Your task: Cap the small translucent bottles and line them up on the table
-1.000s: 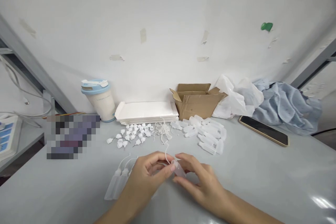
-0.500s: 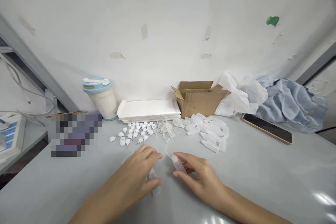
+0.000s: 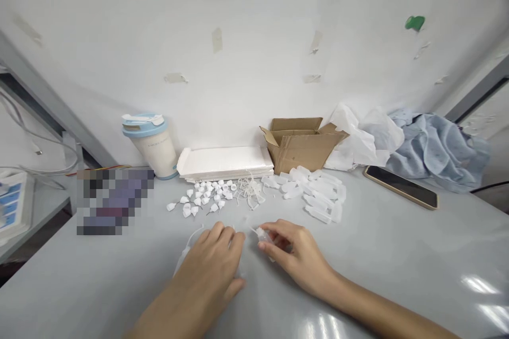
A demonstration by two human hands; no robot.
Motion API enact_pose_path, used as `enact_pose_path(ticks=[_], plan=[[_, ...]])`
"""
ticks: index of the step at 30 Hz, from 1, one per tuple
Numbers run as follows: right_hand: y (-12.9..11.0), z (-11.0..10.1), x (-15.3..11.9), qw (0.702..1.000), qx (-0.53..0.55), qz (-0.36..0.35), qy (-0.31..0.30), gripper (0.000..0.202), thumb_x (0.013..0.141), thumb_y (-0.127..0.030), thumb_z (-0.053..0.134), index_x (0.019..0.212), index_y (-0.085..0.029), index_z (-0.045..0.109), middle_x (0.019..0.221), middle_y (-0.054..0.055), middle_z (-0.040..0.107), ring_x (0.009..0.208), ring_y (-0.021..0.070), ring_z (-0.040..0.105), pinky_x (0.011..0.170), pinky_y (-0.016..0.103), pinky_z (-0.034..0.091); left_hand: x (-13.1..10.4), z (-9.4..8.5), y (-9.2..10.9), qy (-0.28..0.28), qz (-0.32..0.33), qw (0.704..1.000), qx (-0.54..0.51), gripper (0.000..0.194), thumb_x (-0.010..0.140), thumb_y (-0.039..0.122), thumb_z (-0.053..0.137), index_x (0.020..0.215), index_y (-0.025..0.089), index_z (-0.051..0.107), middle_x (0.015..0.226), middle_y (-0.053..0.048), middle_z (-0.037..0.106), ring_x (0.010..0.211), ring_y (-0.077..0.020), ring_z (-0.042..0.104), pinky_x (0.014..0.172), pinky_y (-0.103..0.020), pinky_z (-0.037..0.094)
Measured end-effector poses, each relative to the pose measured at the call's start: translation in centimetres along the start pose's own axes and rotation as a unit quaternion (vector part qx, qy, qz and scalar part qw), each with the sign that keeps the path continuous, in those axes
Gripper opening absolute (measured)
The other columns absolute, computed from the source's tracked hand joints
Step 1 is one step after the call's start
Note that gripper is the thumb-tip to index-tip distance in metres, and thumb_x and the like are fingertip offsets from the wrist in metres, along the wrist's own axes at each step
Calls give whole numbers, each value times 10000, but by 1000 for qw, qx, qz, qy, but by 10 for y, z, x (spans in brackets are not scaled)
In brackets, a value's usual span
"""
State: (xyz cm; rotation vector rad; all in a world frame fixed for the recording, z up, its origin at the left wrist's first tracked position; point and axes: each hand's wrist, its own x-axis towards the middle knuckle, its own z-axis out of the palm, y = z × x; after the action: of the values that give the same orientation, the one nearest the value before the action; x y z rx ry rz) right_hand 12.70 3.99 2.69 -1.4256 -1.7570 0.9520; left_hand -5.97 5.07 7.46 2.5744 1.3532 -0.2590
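Observation:
My right hand (image 3: 292,246) pinches a small translucent plastic dropper bottle (image 3: 264,237) between thumb and fingers. A thin white string (image 3: 252,228) sticks out of the bottle's neck, which points up and left. My left hand (image 3: 214,259) is back-up and low over the table, its fingers curled down round another translucent bottle (image 3: 240,270). Most of that bottle and the fingertips are hidden. Just left of this hand lies one more bottle (image 3: 181,258), partly covered, with a white string (image 3: 194,233) curving out of it.
Beyond my hands lie several white caps (image 3: 204,196), a tangle of white strings (image 3: 251,192) and a pile of bottles (image 3: 318,193). Behind stand a cup (image 3: 153,148), flat white cartons (image 3: 225,161) and an open cardboard box (image 3: 304,148). A phone (image 3: 401,186) and blue cloth (image 3: 441,153) are at right.
My left hand has lowered and its fingers have curled over the bottle beneath it, uncovering the bottle at its left. My right hand's bottle has tipped further left; the view has shifted slightly.

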Motion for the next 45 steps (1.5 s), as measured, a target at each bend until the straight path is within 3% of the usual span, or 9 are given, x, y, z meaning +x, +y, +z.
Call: enact_pose_path(ticks=[6,10,13,17,22,28,34,40,45], plan=[[-10,10,16,998,-50,17,-19,229,793,-274,626,960,-142,711,709,32,638,624,148,550,609,269,415,-2,-6,-1,-7,2,1000,-23,288,748,118,602,1031,169,591,1035,-80,589,985,-275,514,850,-426,451],[-13,19,20,997,-2,58,-43,235,775,-252,622,957,-122,698,635,16,621,566,137,548,557,249,406,-1,3,-4,19,-6,1000,-16,363,744,231,674,1088,174,576,1052,-96,584,998,-299,511,838,-449,457],[-12,22,15,996,19,73,-47,221,772,-262,628,928,-117,683,611,3,605,519,121,531,517,235,392,1,11,-6,36,-12,999,13,365,743,211,664,1092,154,572,1019,-112,590,982,-310,517,817,-457,464],[-10,21,7,995,37,80,-51,183,766,-279,646,865,-125,661,637,-5,595,472,98,522,491,225,398,1,10,-4,12,1,1000,23,275,733,137,624,1006,154,587,979,-101,595,958,-298,521,806,-441,468],[-8,21,3,987,92,107,-82,232,756,-325,674,868,-133,608,697,-11,585,404,78,527,431,213,393,-1,1,-5,-8,17,1000,-1,300,685,96,613,973,166,571,996,-74,585,952,-271,512,823,-414,461],[-6,24,5,971,182,123,-91,301,711,-356,730,854,-142,575,640,-33,586,452,114,607,456,207,426,-6,0,-8,18,39,998,-40,342,649,35,513,952,190,549,995,-51,567,949,-252,496,807,-391,449],[-2,25,4,963,214,117,-114,320,691,-315,746,901,-134,586,634,-23,620,576,160,676,565,236,485,-4,-9,-3,-41,-5,999,-35,396,604,22,547,973,167,552,1022,-70,552,975,-261,483,824,-385,436],[2,27,3,948,264,124,-125,388,650,-279,772,945,-145,557,685,-36,610,603,158,682,595,249,510,-10,7,-16,21,35,996,-81,378,655,71,544,1010,202,545,1024,-46,536,969,-243,479,806,-372,431],[1,28,4,948,266,121,-129,373,666,-303,757,935,-141,556,680,-33,608,593,152,674,585,248,508,-8,1,-18,66,40,990,-116,384,737,195,618,1110,197,525,1059,-62,568,1007,-254,505,833,-373,439]])
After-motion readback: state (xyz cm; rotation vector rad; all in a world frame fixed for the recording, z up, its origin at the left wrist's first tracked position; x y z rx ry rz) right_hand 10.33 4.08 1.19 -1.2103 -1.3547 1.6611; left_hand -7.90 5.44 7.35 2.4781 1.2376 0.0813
